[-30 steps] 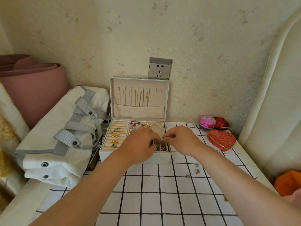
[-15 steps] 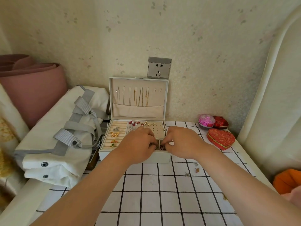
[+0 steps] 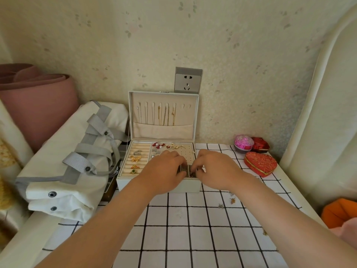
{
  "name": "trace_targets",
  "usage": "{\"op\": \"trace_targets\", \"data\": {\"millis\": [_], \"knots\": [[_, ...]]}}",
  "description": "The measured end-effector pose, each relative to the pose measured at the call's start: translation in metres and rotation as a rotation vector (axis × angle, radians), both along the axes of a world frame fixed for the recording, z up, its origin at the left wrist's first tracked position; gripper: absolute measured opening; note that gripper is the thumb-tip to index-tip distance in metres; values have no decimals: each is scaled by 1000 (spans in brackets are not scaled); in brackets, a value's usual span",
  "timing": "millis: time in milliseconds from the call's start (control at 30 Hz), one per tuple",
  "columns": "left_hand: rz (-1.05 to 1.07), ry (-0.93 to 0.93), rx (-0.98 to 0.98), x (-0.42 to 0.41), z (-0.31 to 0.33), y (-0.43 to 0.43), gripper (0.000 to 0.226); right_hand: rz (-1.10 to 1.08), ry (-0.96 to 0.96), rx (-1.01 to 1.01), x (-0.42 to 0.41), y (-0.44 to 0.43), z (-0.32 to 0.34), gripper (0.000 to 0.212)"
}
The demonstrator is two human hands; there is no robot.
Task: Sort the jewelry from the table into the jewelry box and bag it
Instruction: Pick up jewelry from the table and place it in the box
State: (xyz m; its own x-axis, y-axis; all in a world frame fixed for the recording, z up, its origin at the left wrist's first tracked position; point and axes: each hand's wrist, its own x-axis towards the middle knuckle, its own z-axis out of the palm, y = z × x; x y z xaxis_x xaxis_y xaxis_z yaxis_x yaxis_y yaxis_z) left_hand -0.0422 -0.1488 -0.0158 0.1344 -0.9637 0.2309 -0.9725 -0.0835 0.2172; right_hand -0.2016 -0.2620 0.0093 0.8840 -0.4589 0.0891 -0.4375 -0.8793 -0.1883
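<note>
The white jewelry box (image 3: 190, 187) stands open at the back of the table, its lid (image 3: 164, 130) upright with several thin necklaces hanging in it. Rings (image 3: 135, 158) sit in the left rolls and earrings (image 3: 168, 146) on the dotted pad. My left hand (image 3: 164, 172) and my right hand (image 3: 215, 169) hover close together over the small front-right compartments, fingers curled down into them. My right fingertips pinch at a small dark piece there. What my left fingers hold is hidden. Small loose pieces (image 3: 232, 200) lie on the checked cloth.
A white bag with grey straps (image 3: 63, 167) lies left of the box. A red heart box (image 3: 260, 164), a pink round box (image 3: 243, 142) and a small red box (image 3: 261, 145) stand at the back right. A padded headboard (image 3: 318, 122) borders the right side.
Both hands have dropped a little and come closer together, from just above the box down into the front-right compartments.
</note>
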Motion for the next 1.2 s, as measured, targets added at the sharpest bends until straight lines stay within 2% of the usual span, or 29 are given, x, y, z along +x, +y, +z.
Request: {"op": "trace_targets", "data": {"millis": [167, 333, 433, 533, 700, 833, 1000, 1200], "knots": [[-1, -12, -15, -1, 0, 0, 30, 15, 73, -38, -2, 1, -5, 33], [2, 39, -47, -7, 5, -3, 37, -68, -98, 155, -15, -11, 0, 29], [-3, 98, -104, -21, 9, -7, 34, -135, -225, 235, -36, -25, 6, 27], [-22, 149, -134, -43, 13, -14, 32, -193, -276, 292, -65, -43, 5, 26], [-81, 232, -142, -89, 12, -36, 27, -255, -235, 287, -110, -64, -10, 25], [-120, 312, -22, -119, 3, -60, 20, -302, -171, 365, -141, -77, -22, 23], [-111, 254, 127, -141, -20, -82, 21, -330, -104, 399, -160, -86, -34, 23], [-102, 204, 131, -150, -36, -90, 18, -307, -50, 429, -159, -95, -39, 25]]}}
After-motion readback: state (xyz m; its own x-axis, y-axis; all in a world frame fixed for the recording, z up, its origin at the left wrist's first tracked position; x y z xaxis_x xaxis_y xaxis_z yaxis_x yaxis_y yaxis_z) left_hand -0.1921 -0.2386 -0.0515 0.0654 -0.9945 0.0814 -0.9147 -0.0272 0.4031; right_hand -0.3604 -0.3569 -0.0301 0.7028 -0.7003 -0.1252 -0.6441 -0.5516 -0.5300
